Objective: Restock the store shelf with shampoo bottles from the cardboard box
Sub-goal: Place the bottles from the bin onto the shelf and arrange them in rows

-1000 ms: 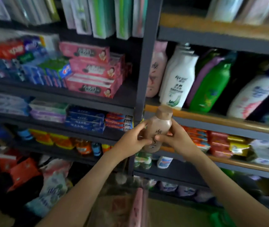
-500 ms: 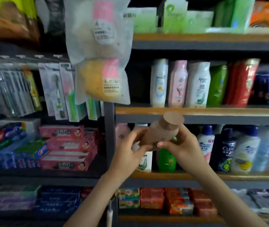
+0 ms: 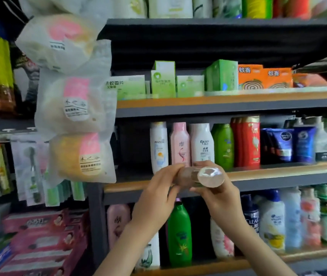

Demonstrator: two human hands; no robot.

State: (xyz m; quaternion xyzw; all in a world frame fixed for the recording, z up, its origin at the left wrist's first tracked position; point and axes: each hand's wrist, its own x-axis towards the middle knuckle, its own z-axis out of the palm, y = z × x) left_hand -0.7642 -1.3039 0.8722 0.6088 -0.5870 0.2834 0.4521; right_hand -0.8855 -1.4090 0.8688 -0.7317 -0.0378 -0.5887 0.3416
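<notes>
A tan shampoo bottle (image 3: pixel 200 177) lies tipped over, its round cap pointing at me, held in front of the middle shelf (image 3: pixel 268 172). My left hand (image 3: pixel 156 198) grips its body from the left. My right hand (image 3: pixel 220 198) holds it near the cap from below and the right. Behind the bottle on that shelf stand a white Pantene bottle (image 3: pixel 159 146), a pink bottle (image 3: pixel 180 145) and a white bottle (image 3: pixel 202 144). A bare stretch of shelf (image 3: pixel 134 172) lies left of the Pantene bottle. The cardboard box is out of view.
Bagged sponges (image 3: pixel 75 124) hang on the upright at the left. Green and orange boxes (image 3: pixel 218 78) fill the shelf above. More bottles, among them a green one (image 3: pixel 179 234), crowd the shelf below. Pink toothpaste boxes (image 3: pixel 41 242) sit at lower left.
The view has swung upward to higher shelves. Both hands have raised the bottle and tipped it from upright until its cap faces me.
</notes>
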